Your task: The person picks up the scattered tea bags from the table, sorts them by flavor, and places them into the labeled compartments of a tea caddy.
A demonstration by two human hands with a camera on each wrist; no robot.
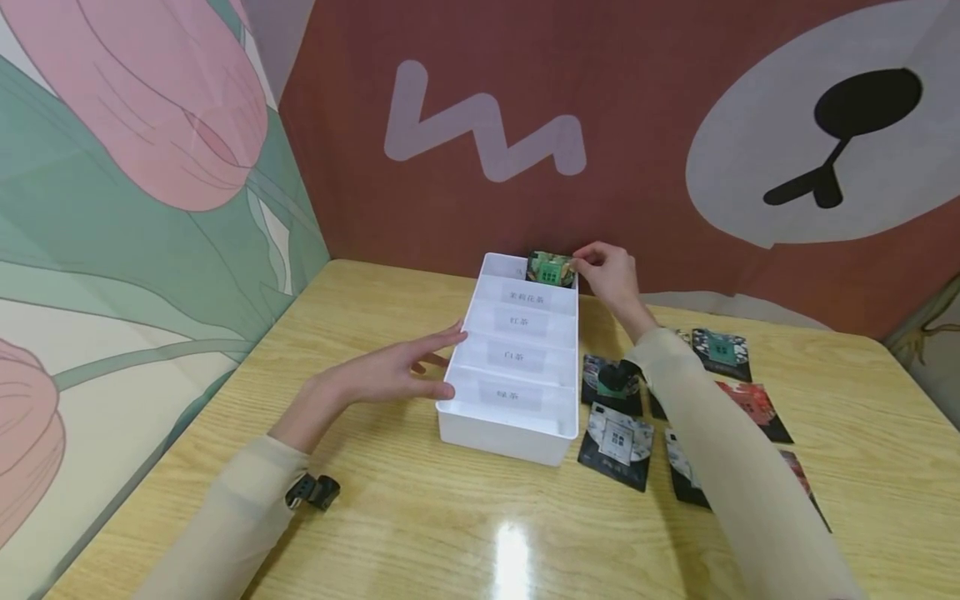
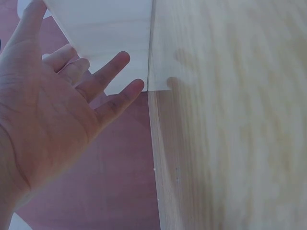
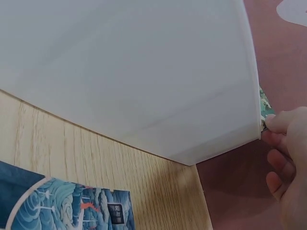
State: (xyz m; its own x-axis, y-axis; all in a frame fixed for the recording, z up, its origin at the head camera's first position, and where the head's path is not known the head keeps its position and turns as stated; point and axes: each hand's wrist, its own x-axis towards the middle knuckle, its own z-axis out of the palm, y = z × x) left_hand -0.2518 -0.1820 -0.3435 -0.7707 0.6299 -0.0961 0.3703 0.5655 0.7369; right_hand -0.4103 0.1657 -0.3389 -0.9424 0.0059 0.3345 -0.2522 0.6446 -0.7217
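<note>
A long white box (image 1: 510,439) stands on the table, split by dividers into several labelled compartments. At its far end my right hand (image 1: 611,279) pinches a green and black tea packet (image 1: 551,270) by its right edge, the packet standing partly inside the farthest compartment. In the right wrist view, the right hand (image 3: 290,158) grips the packet (image 3: 265,108) just past the box's edge. My left hand (image 1: 390,367) rests against the box's left rim, fingers spread; in the left wrist view the left hand (image 2: 62,100) has its fingers extended beside the white wall (image 2: 110,38).
Right of the box lie several tea packets: a grey-white one (image 1: 618,446), a green-labelled one (image 1: 722,352) and a red one (image 1: 753,408), some partly hidden by the right sleeve (image 1: 735,467). A blue patterned packet (image 3: 72,203) lies beside the box. Behind the table (image 1: 375,517) rises a printed wall.
</note>
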